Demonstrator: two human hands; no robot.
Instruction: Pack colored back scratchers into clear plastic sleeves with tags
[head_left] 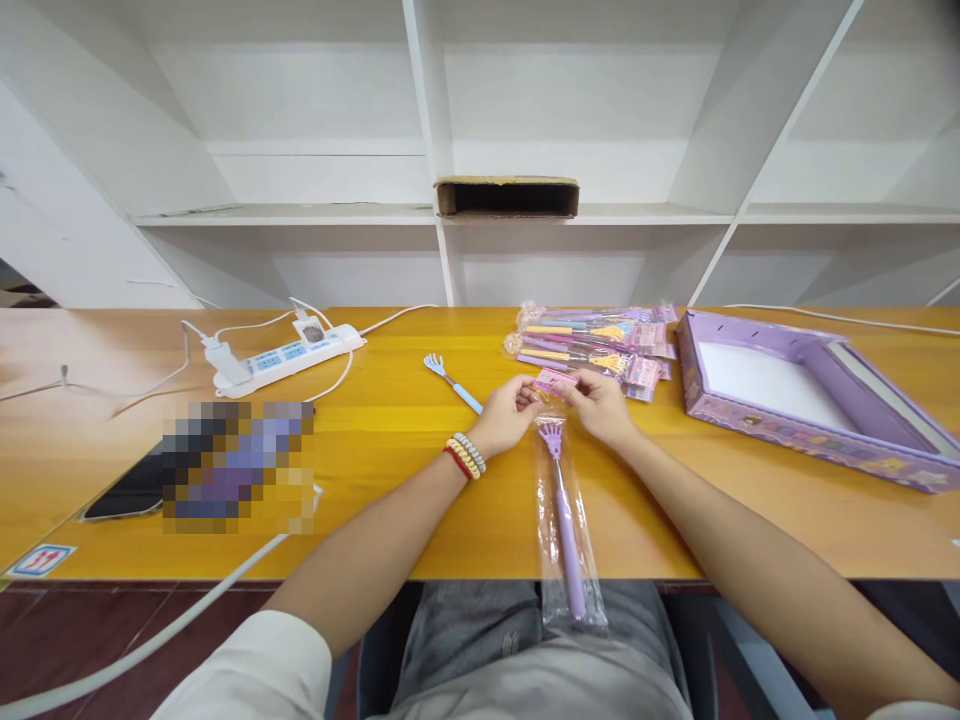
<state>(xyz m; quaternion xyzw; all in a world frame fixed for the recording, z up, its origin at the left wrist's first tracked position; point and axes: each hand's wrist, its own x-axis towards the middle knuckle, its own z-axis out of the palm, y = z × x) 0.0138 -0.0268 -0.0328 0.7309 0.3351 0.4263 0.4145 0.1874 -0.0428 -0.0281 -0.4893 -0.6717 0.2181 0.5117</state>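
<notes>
A purple back scratcher point(568, 530) lies in a clear plastic sleeve point(546, 560), its handle end reaching past the table's front edge. At the top of the sleeve is a pink header card point(553, 381). My left hand point(511, 412) pinches the card's left side, fingers closed. On its right side, the thumb and fingers of my right hand point(598, 405) grip the same card. A blue back scratcher point(453, 384) without a sleeve lies left of my hands, its handle partly hidden behind my left hand.
Several bagged back scratchers point(592, 345) are piled behind my right hand. A purple display box point(795, 430) stands at the right. To the left are a white power strip point(292, 360) with cables and a dark tablet-like object point(135, 485), partly blurred. A cardboard box point(507, 198) sits on the shelf.
</notes>
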